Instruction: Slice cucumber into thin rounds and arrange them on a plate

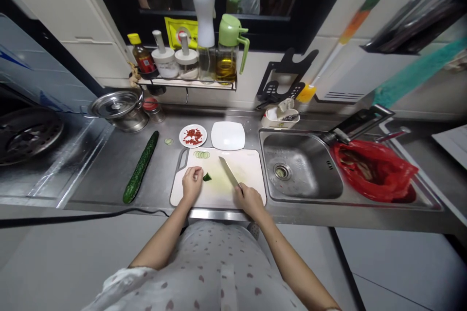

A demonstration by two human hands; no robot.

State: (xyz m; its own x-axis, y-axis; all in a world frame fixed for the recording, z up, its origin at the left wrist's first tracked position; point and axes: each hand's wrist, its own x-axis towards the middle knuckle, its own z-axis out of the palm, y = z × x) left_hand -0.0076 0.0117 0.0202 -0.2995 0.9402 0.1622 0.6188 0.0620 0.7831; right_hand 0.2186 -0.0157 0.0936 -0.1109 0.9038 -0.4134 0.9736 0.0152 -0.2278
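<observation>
My right hand [250, 200] grips the handle of a kitchen knife [229, 171]. Its blade points up and left over the white cutting board [251, 165]. On the board's left side rests my left hand [192, 185], fingers curled together; whatever they may hold is hidden. Just right of those fingers lies a small dark green cucumber piece [206, 177]. Several thin cucumber slices [202, 154] overlap in a row near the board's far edge. A whole cucumber [141, 167] lies on the counter to the left.
Behind the board stand a plate of chopped red pieces [193, 136] and a white square plate [228, 135]. The sink [302, 170] is at right, with a red plastic bag [372, 170] beyond. A lidded pot [122, 109] stands back left, below a condiment shelf [189, 83].
</observation>
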